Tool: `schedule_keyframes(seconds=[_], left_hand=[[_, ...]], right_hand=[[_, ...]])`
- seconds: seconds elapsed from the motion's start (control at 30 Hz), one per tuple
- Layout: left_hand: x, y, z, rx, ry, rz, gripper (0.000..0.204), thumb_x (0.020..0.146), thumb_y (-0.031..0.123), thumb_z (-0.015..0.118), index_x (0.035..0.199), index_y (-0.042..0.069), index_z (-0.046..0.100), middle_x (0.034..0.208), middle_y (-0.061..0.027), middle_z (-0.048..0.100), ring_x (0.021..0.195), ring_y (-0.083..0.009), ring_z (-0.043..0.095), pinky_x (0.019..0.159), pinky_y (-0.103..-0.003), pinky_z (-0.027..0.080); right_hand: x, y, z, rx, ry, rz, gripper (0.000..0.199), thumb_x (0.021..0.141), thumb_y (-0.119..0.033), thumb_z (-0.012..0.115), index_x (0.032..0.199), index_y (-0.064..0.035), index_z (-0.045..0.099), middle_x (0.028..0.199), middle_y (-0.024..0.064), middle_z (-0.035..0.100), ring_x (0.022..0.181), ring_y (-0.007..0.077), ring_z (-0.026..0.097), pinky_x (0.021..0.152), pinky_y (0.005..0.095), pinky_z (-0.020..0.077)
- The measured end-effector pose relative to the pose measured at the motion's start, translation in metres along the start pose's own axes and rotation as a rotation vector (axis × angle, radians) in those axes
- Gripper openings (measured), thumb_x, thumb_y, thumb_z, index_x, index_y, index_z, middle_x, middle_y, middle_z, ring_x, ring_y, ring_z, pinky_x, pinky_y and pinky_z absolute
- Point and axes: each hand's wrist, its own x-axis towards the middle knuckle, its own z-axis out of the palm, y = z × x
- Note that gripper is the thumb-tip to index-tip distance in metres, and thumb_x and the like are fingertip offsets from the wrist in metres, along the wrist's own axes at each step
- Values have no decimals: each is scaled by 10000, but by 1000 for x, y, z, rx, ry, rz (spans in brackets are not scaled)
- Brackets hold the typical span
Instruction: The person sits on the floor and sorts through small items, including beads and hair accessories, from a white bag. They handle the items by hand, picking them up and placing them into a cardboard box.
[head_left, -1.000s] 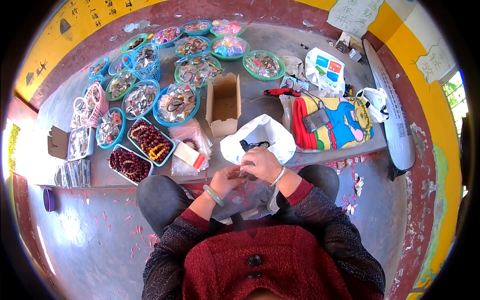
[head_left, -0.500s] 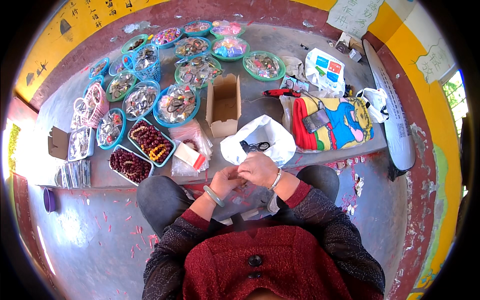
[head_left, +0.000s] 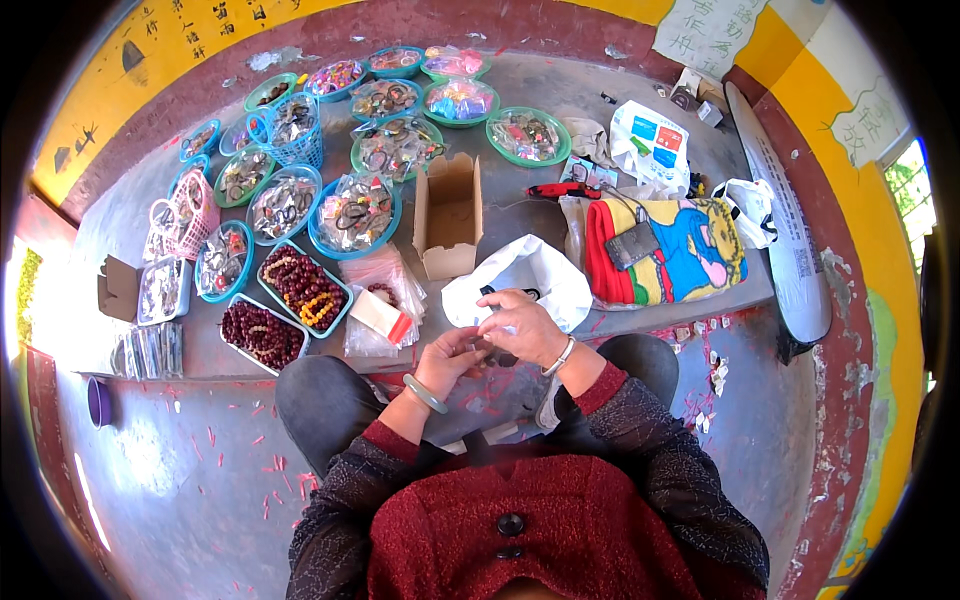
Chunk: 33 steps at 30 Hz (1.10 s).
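Note:
My left hand (head_left: 450, 358) and my right hand (head_left: 524, 328) meet above the floor between my knees, just off the near edge of the ledge. The left fingers are pinched on a small dark thing (head_left: 501, 357) that I cannot make out. My right hand's fingers are bent together at the same thing, its index finger lifted toward the white plastic bag (head_left: 560, 280). That bag stands with its mouth wide, black cords (head_left: 531, 294) showing inside, partly hidden by the right hand. Left of the hands lie clear plastic sleeves (head_left: 370, 268) with a white-and-red packet (head_left: 381, 318) on top.
An upright cardboard box (head_left: 447, 262) stands behind the bag. Two trays of dark red beads (head_left: 262, 335) sit at the left, with several baskets of small packets, such as a blue one (head_left: 354, 212), behind. A folded colourful blanket (head_left: 690, 250) lies right, a phone (head_left: 632, 246) on it.
My right hand has risen slightly, its fingers opening out from the left hand. The small dark thing now shows between them. The left hand has barely moved.

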Motion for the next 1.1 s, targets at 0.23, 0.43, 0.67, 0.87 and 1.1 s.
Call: schedule_keyframes(seconds=[0.23, 0.43, 0.67, 0.87, 1.1], left_hand=[[1, -2, 0, 25, -17, 21, 351, 812, -3, 544, 1153, 16, 463, 937, -72, 608, 695, -121, 604, 573, -209, 492], [0, 2, 4, 114, -48, -1, 343, 811, 0, 547, 1143, 10, 463, 883, -49, 605, 662, -97, 579, 570, -208, 487], [2, -3, -1, 98, -102, -19, 374, 814, 20, 552, 1171, 20, 443, 906, -59, 611, 736, -108, 596, 584, -213, 489], [1, -4, 3, 75, -56, -44, 360, 814, -19, 519, 1166, 16, 452, 951, -77, 606, 779, -138, 612, 580, -218, 502], [-2, 9, -10, -333, 129, -55, 318, 827, 1, 496, 1144, 27, 489, 955, -83, 601, 729, -137, 606, 545, -216, 505]], right_hand=[[0, 1, 4, 37, -53, 53, 108, 681, -158, 621, 765, -92, 638, 1057, 98, 561, 985, 267, 501, 860, 349, 389], [-1, 4, 7, 69, -104, 73, 123, 684, -164, 622, 780, -88, 633, 1063, 99, 556, 981, 263, 503, 860, 350, 391], [0, 12, 11, 12, -173, -92, 111, 695, -130, 585, 776, -79, 641, 1089, 128, 543, 1032, 280, 491, 893, 353, 377], [-4, 26, 18, 16, -410, -106, 161, 715, -148, 554, 831, -75, 639, 1140, 175, 518, 1099, 304, 454, 932, 361, 353], [1, 7, 11, 490, -93, 500, 244, 771, -117, 610, 986, -11, 570, 969, 91, 598, 910, 172, 567, 770, 272, 458]])
